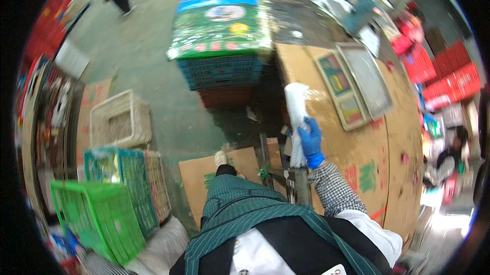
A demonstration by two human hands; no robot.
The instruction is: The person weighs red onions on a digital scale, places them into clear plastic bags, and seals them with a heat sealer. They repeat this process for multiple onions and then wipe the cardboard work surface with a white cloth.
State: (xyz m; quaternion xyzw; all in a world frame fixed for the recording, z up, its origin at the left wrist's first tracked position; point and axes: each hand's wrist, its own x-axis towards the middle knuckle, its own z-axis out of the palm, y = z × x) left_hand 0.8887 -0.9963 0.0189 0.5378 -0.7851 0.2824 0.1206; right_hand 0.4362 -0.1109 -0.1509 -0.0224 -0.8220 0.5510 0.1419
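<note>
My right hand (312,143), in a blue glove with a checked sleeve cuff, grips the middle of a long white plastic roll or bundle (295,102). The bundle lies along the left edge of a cardboard-covered table (344,148). At the lower left, my left hand (68,239), also blue-gloved, is blurred beside the outer side of a bright green plastic crate (111,213); its fingers are not clear. A metal tray (365,80) lies on the table beside a shallow framed tray (340,89) with coloured pieces.
Ahead stands a stack of crates topped by a green printed plastic package (222,18). A white basket (143,122) and a teal crate (139,191) stand on the left. Flat cardboard (191,175) lies underfoot. People are farther off, at upper left and far right.
</note>
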